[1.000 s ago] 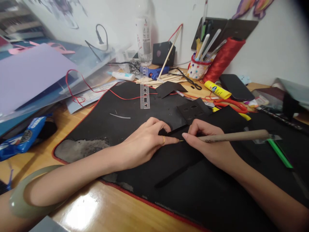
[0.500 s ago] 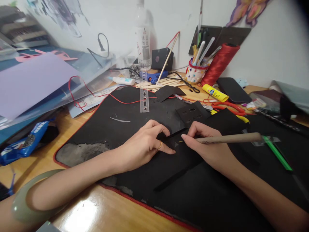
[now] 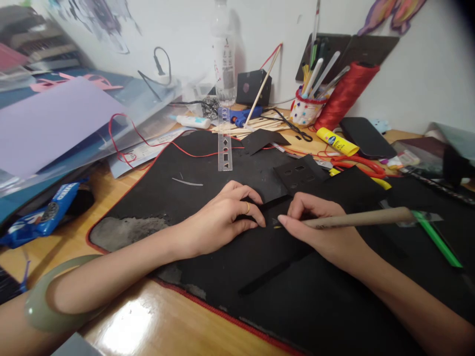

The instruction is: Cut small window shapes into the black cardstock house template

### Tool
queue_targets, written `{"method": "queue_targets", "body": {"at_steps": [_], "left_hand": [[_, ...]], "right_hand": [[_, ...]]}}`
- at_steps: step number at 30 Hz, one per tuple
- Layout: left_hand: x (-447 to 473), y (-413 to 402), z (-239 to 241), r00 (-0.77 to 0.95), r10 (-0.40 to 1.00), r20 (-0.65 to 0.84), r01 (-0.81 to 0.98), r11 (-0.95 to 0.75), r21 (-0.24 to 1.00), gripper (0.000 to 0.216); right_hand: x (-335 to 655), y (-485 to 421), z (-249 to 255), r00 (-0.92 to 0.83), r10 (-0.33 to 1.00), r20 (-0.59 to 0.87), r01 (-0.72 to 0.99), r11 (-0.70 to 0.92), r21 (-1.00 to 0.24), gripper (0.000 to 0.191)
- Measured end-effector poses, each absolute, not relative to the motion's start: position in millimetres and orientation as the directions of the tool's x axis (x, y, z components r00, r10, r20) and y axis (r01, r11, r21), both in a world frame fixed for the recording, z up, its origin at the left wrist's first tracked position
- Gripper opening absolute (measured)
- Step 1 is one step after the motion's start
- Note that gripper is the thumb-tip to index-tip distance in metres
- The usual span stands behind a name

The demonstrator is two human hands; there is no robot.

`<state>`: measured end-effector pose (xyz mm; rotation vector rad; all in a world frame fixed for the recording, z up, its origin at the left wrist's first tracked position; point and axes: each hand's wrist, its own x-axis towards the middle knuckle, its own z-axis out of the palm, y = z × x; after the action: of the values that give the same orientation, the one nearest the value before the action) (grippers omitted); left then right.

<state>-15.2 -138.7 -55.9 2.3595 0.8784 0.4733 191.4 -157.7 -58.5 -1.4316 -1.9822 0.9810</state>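
Note:
My right hand [image 3: 315, 217] is closed in a writing grip around a pen-like tool [image 3: 356, 217] with a grey-brown barrel. Its thin, brass-coloured tip points down at the dark surface between my hands. My left hand [image 3: 226, 215] lies palm down with bent, parted fingers, a ring on one of them. Those fingertips rest beside a narrow black strip or raised edge of card [image 3: 276, 200]; black on black hides where the card ends. Behind my right hand stands a black piece with cut-out slots [image 3: 297, 172]. Both hands work over a black mat [image 3: 208, 277] with a red edge.
A clear stencil ruler [image 3: 224, 158] lies farther back. Red-handled scissors [image 3: 365, 165], a yellow glue stick [image 3: 337, 142], a blue glue gun [image 3: 245, 116] and wooden sticks [image 3: 230, 129] lie behind. A green-handled tool [image 3: 438, 240] is at right, a blue snack wrapper [image 3: 48, 215] at left.
My left thumb and forefinger have drawn in closer together. The tool's tip has moved slightly left and nearer to me. The whole view has shifted a little.

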Motion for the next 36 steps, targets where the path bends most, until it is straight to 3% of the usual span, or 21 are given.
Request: {"method": "queue_targets", "body": {"at_steps": [5,11,15,19,26,33,36], "left_hand": [[-13.0,-142.8,-54.5,0.700,0.688,0.191,0.550,-0.690,0.471,0.016],[2.6,-148.0,-48.1,0.828,0.537,0.158,0.532,-0.843,0.079,0.020],[14.5,-154.1,-41.3,0.898,0.418,0.136,0.438,-0.873,-0.213,0.018],[19.5,-158.9,-38.6,0.957,0.255,0.137,0.289,-0.881,-0.375,0.023],[11.3,-149.0,-48.9,0.952,0.260,0.159,0.298,-0.902,-0.312,0.026],[11.0,-146.2,-51.8,0.925,0.318,0.208,0.363,-0.900,-0.240,0.027],[9.9,-143.8,-50.4,0.909,0.382,0.166,0.404,-0.905,-0.129,0.026]], "right_hand": [[192.6,-154.5,-58.5,-0.265,0.964,-0.006,0.543,0.144,-0.827,0.027],[195.3,-150.2,-61.9,-0.104,0.994,0.037,0.360,0.072,-0.930,0.028],[197.5,-150.1,-65.0,-0.077,0.996,0.050,0.198,0.065,-0.978,0.027],[198.3,-149.2,-65.2,-0.094,0.994,0.062,0.173,0.077,-0.982,0.027],[194.2,-148.2,-61.8,-0.180,0.983,0.033,0.453,0.112,-0.884,0.022],[192.6,-149.5,-61.8,-0.225,0.974,0.016,0.505,0.131,-0.853,0.022],[192.7,-149.6,-61.7,-0.217,0.976,0.014,0.510,0.126,-0.851,0.023]]}}
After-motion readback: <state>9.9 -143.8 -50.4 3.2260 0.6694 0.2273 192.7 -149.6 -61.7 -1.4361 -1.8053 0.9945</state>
